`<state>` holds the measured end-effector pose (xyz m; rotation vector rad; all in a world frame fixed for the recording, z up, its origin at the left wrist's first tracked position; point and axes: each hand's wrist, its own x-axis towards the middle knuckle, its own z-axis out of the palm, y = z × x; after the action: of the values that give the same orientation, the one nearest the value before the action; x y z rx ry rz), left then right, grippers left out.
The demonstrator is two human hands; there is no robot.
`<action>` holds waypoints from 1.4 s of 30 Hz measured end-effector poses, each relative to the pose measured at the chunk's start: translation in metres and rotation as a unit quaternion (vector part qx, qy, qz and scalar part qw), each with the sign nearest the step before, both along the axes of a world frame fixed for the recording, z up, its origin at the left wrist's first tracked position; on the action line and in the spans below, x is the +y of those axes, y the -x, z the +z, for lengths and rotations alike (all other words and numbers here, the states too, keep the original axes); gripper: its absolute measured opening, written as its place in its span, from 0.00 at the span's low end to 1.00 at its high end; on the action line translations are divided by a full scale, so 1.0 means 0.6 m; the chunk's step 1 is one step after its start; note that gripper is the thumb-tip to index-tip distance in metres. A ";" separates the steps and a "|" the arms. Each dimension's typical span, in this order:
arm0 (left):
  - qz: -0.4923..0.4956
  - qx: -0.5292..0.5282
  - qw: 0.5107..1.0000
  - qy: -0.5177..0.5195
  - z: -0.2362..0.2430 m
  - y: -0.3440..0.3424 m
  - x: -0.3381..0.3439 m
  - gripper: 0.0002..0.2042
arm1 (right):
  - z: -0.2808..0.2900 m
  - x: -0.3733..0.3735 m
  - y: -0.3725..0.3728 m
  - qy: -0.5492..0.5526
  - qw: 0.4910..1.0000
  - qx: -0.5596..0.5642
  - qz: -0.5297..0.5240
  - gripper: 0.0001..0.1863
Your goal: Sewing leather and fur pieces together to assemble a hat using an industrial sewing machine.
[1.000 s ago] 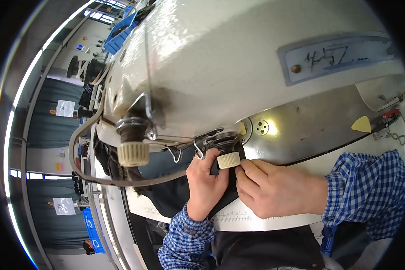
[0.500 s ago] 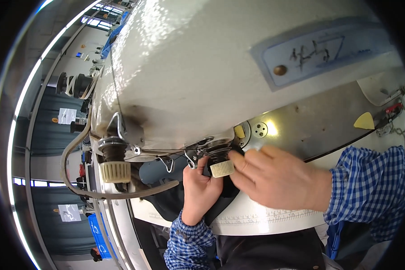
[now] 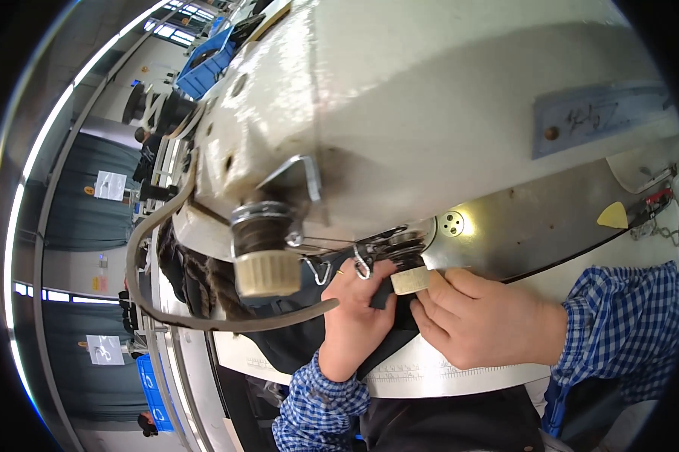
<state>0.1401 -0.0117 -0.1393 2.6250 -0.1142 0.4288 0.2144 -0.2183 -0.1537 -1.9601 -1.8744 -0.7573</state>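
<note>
Head view: left hand (image 3: 357, 320), right hand (image 3: 490, 322) at black cloth (image 3: 294, 343); can't tell either grip.

"How does the big housing (image 3: 430, 98) across the top look?"
"Smooth and glossy, like painted metal."
"That knob (image 3: 267, 273) left of centre?"
"Ribbed, matt plastic by its look."
"The bed plate (image 3: 505, 241) at right?"
"Metal, shiny in patches."
"Lower down?"
"Matt black cloth (image 3: 290, 343) at centre, woven checked sleeve (image 3: 618, 324) lower right."
</note>
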 end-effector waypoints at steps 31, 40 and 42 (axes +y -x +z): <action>-0.087 -0.105 0.978 -0.158 -0.012 0.009 -0.022 0.28 | -0.004 -0.010 0.019 0.037 0.998 0.015 0.048 0.18; -0.110 -0.106 0.973 -0.173 -0.007 -0.008 -0.011 0.23 | -0.009 0.000 0.009 0.018 0.999 0.032 0.027 0.17; -0.112 -0.104 0.973 -0.176 -0.007 -0.012 -0.007 0.24 | -0.010 0.003 0.006 0.012 0.999 0.037 0.022 0.17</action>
<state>0.1475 -0.0162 -0.1432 2.8551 -0.5999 0.6532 0.2109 -0.2162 -0.1596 -1.9268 -1.8864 -0.6443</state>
